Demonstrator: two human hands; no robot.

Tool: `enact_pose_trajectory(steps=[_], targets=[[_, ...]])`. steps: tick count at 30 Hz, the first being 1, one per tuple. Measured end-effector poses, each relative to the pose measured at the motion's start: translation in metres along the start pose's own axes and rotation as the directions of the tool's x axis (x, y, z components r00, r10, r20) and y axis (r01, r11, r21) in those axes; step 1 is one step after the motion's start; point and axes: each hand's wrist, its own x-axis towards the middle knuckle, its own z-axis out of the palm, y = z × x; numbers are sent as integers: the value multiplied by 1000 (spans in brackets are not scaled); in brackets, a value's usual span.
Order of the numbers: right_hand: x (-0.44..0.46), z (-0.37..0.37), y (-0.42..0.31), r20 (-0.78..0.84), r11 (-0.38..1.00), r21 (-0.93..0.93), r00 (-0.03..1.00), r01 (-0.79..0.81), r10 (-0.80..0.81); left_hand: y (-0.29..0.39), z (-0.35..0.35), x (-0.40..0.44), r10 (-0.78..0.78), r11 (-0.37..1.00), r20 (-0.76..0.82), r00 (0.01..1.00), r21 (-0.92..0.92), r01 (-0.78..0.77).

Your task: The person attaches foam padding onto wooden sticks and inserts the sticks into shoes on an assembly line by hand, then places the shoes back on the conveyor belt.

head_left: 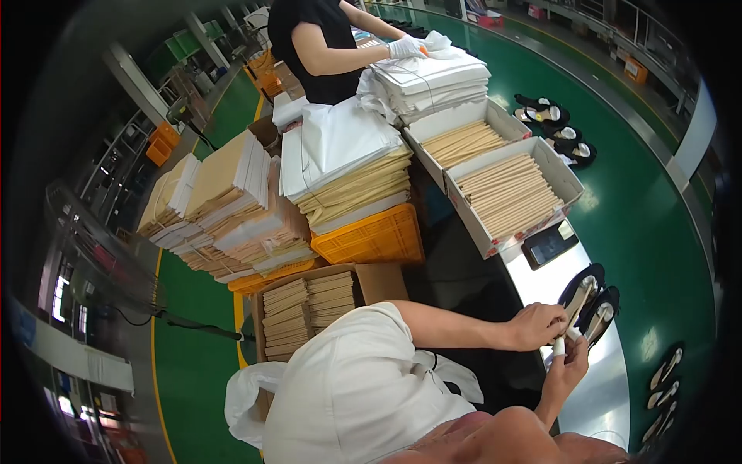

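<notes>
My left hand [535, 325] is closed, its fingertips at the near end of a black shoe with a pale inside [581, 288]. My right hand [568, 373] is just below it, fingers bent together. Small white pieces [559, 346] show at the fingertips; whether they are wrappings or held material is unclear. A second black shoe [603, 315] lies beside the first on the shiny metal surface [607, 387]. What either hand grips is too small to tell.
Two open boxes of thin tan rolls [510, 193] and a phone [550, 244] are beyond my hands. Stacked white paper [340, 147], an orange crate [371, 236] and a carton [382, 282] stand left. A gloved co-worker's hand [406, 48] touches papers. More shoes [665, 387] are at right.
</notes>
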Motion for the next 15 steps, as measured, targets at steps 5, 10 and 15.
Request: enact_pose_trajectory(steps=[5, 10, 15], targets=[[4, -7, 1, 108, 986, 70, 983, -154, 146, -22, 20, -20, 42, 970, -221, 974, -223, -92], [6, -8, -7, 116, 984, 85, 983, -155, 144, -27, 33, -15, -465, 749, 104, 879, -483, 454], [4, -8, -11, 118, 985, 83, 983, -153, 143, -34, 44, -2, -407, 583, 199, 892, -695, 421]])
